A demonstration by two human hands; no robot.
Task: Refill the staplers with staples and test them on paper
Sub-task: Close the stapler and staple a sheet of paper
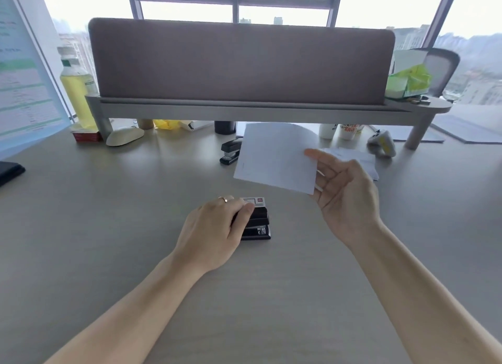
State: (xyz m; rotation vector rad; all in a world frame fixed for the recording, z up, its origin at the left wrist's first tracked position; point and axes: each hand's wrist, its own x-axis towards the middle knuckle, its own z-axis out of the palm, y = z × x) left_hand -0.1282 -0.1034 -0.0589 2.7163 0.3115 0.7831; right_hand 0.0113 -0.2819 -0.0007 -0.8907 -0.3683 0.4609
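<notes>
Two staplers sit on your desk (108, 214): your left hand (214, 228) grips one stapler (256, 222) at center, the second stapler (230, 151) lies at twelve o'clock. Your right hand (345, 195) pinches a paper sheet (274, 157), lifted at one o'clock.

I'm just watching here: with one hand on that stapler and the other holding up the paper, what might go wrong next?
The sheet of paper is pinched at one edge only by the right hand, so it may sag or bend when fed in. The left hand covers much of the near stapler, so a fingertip could be caught if it presses early. A small staple box sits against that stapler and could be knocked away.
</notes>
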